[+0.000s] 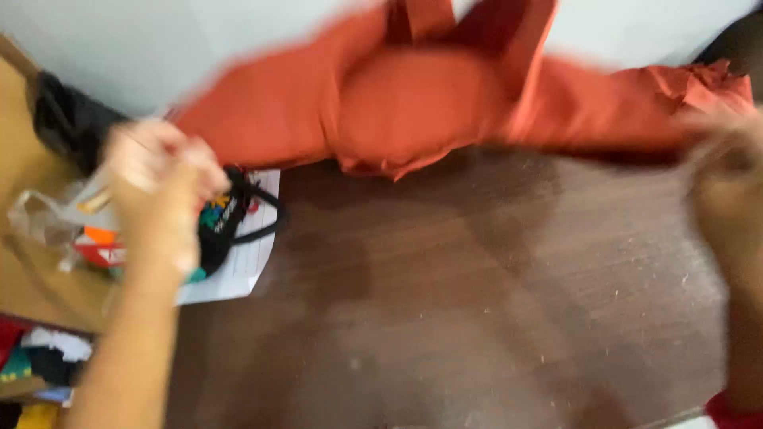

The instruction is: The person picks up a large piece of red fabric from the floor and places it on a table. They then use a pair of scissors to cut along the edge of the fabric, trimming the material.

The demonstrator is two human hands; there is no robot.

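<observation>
1. Hands first: my left hand pinches one end of the orange cloth, fingers closed on its corner as far as the blur lets me judge.
2. My right hand grips the other end, closed on the bunched edge at the far right.
3. I hold the cloth stretched between both hands, above the dark wooden table, its middle sagging in a fold toward the wall.
4. To do this well, I judge I should keep both ends level and the pull even, so the sagging middle flattens and the straps at the top don't tangle.
5. I should mind my left side: a black bag lies on a white paper just under that hand, near enough to snag.
6. Clear plastic sits further left.
</observation>
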